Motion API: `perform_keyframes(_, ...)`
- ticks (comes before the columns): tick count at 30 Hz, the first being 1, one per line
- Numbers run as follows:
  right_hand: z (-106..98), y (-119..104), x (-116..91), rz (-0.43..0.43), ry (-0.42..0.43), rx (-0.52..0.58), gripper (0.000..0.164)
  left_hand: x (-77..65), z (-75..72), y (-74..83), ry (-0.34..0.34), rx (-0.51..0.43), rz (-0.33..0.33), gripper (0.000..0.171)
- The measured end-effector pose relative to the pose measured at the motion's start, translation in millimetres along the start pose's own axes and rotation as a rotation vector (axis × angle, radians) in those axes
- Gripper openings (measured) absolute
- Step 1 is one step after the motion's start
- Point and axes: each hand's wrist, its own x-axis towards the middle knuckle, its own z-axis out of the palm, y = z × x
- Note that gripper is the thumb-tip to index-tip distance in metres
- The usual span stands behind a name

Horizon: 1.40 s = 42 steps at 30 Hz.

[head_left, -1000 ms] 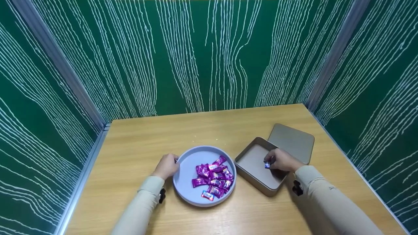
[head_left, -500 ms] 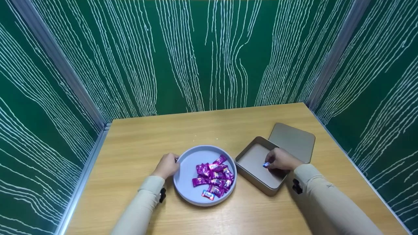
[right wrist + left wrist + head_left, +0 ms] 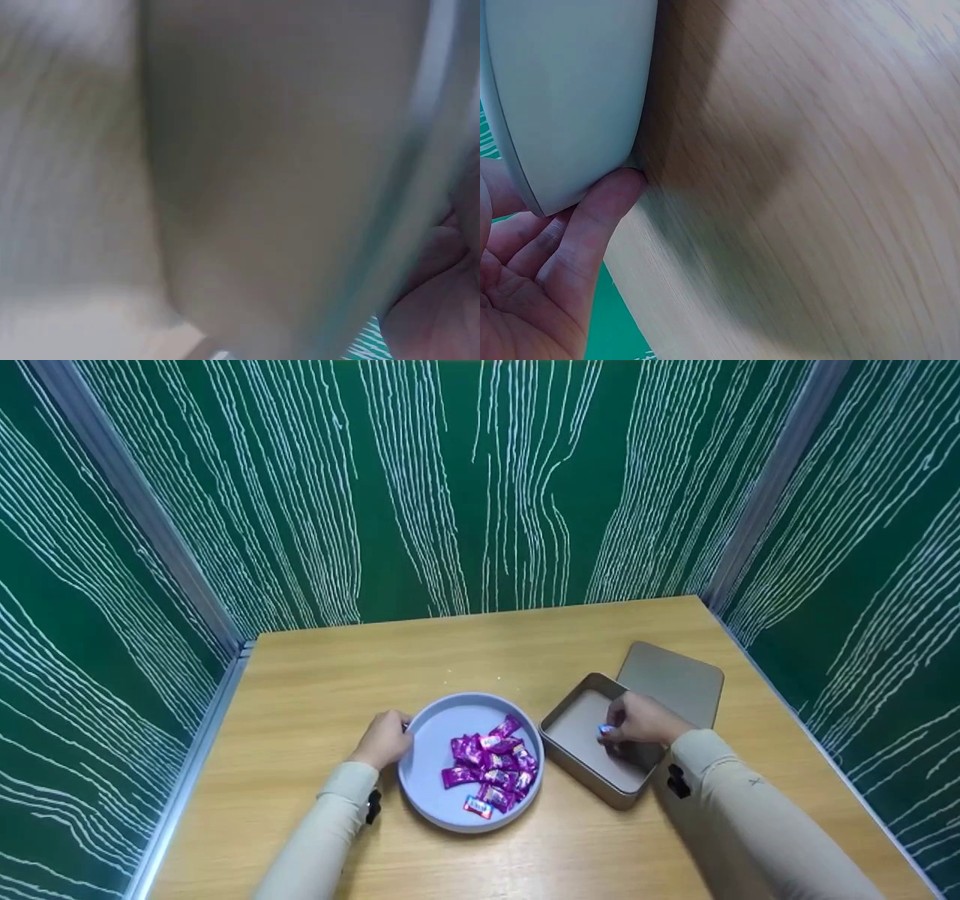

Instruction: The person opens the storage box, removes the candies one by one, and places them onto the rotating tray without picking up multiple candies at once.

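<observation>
A round pale lavender dish (image 3: 424,802) with a raised rim holds a heap of purple-wrapped candies (image 3: 499,761). One red-and-blue candy (image 3: 478,808) lies at the near side of the heap. At the dish's left edge my left hand (image 3: 384,741) grips the rim; the left wrist view shows the dish's side wall (image 3: 574,97) between its digits. My right hand (image 3: 641,720) reaches into a square bronze tin (image 3: 592,787) and pinches a small blue-wrapped candy (image 3: 604,730) over its floor. Blur fills the right wrist view, where the tin's wall (image 3: 285,187) hides the fingertips.
The tin's flat lid (image 3: 675,679) lies behind and right of the tin, partly overlapped by it. Several tiny pale specks dot the wooden table (image 3: 375,660) behind the dish. Green panels (image 3: 495,495) with white wavy lines close off the back and sides.
My right hand has shifted slightly left and away from me inside the tin, carrying the blue candy with it. The left hand keeps its grip, and the dish stays put.
</observation>
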Motion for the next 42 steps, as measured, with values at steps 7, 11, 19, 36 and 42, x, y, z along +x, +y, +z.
perform_keyframes(7, -14, -22, 10, -0.036, 0.047, 0.032, 0.009, 0.2, -0.7, 0.3, 0.005, 0.004, 0.007, 0.029)
perform_keyframes(11, -17, -39, 17, -0.082, 0.069, 0.073, 0.005, -0.6, -0.3, -0.8, 0.016, 0.008, 0.033, 0.029)
perform_keyframes(19, -8, -79, 35, -0.109, 0.050, 0.123, 0.004, -2.3, -0.2, -0.5, 0.031, 0.016, 0.036, 0.029)
perform_keyframes(36, 35, -134, 58, -0.214, 0.033, 0.052, 0.010, -2.4, 0.4, 1.1, 0.033, 0.008, 0.040, 0.027)
perform_keyframes(42, 51, -143, 61, -0.269, 0.013, 0.074, 0.011, -0.5, 0.2, -2.2, 0.035, 0.024, 0.062, 0.026)
